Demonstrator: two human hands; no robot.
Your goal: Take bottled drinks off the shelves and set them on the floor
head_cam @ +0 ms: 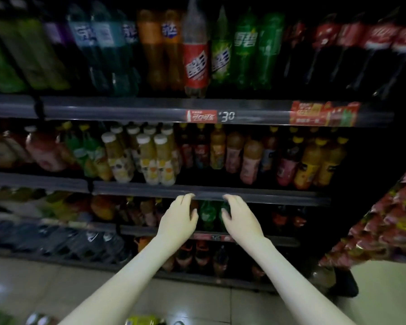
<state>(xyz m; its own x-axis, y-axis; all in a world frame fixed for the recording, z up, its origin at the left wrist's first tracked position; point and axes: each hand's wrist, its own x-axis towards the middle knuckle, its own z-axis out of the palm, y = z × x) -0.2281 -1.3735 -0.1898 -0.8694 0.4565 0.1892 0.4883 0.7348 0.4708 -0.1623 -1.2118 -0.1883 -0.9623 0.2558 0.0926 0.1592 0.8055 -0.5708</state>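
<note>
Small green bottles (208, 213) are standing upright on the third shelf down, dark and glossy, tucked just under the grey shelf rail (279, 197), and they're sitting right between my hands. My left hand (182, 215) is hovering at their left side, fingers curved up against the rail, thumb beside a darker bottle; my right hand (240, 215) is mirroring it on the other side, thumb brushing the green plastic. Whether either hand is actually closing round a bottle, I cannot tell from here. One shelf up, white-capped yellow juice bottles (159, 158) are crowding together beside yellow-capped tea bottles (251, 156). On top, big sodas are lining up, a red-labelled bottle (195, 64) leaning out front above a red price tag (201, 116). Water bottles (108, 242) are lying low at the left. A rack of snack packets (389, 219) is jutting in on the right. The tiled floor (197, 299) is shining below my arms.
</note>
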